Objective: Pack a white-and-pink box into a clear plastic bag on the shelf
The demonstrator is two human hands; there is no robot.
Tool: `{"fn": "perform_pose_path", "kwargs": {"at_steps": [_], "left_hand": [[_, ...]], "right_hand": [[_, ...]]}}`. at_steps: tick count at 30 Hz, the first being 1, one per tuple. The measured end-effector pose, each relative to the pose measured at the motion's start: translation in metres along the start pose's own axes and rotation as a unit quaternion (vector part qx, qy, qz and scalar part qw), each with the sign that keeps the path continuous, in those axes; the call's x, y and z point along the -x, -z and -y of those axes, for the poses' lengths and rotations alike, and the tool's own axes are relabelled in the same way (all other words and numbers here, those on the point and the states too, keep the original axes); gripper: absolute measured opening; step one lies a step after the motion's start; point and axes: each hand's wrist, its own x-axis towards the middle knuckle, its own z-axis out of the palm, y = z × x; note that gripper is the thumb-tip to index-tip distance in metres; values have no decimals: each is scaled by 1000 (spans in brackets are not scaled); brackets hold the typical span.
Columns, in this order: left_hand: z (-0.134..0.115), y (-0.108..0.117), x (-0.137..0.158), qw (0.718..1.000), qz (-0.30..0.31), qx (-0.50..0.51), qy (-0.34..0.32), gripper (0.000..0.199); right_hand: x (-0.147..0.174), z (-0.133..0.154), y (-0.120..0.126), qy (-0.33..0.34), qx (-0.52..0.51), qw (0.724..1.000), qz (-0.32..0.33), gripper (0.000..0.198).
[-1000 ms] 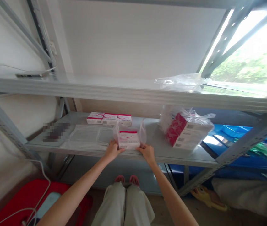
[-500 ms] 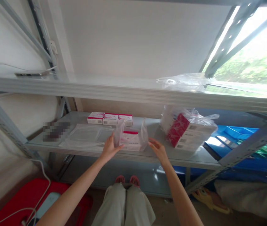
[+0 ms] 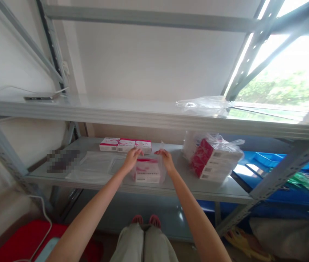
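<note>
On the lower shelf in front of me, a white-and-pink box (image 3: 147,175) sits inside a clear plastic bag (image 3: 163,174). My left hand (image 3: 132,159) pinches the bag's upper left part, fingers closed. On the other side, my right hand (image 3: 166,160) has its fingers closed on the upper right part of the bag. Just behind my left hand, a row of three similar boxes (image 3: 126,145) stands near the shelf's back. Flat clear plastic bags (image 3: 93,165) lie to the left of my left hand.
Right of my hands, a tied clear bag (image 3: 216,158) holds several stacked pink-and-white boxes. Over the work hangs the upper shelf (image 3: 111,111), with a crumpled plastic bag (image 3: 205,104) and a phone-like device (image 3: 40,97) on it. A metal upright (image 3: 277,169) borders the right side.
Both hands have moved up and inward from the bag's lower sides to its upper edges, closing on the plastic. The camera view has tilted up slightly.
</note>
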Motion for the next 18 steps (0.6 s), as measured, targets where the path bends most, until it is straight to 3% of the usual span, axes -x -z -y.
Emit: {"fn": "perform_pose_path", "kwargs": {"at_steps": [3,6,9,12,15,18], "left_hand": [[2,3,0,996,-64,50,-26,52],[1,-7,-4,994,-44,101,-16,50],[-6,-24,-9,998,-4,60,-4,38],[-20,-35,-14,993,30,-73,-89,18],[-35,-33,-18,963,63,-200,-169,15],[-43,-25,-26,948,97,-249,-173,19]], "right_hand": [[3,5,-3,-4,-181,984,-6,40],[3,8,-9,-39,-239,970,-6,39],[-3,8,-19,-76,-179,981,23,35],[-10,6,-33,-92,-109,987,75,30],[-12,3,-41,-86,-79,988,104,26],[-7,4,-41,-60,-51,987,141,20]]}}
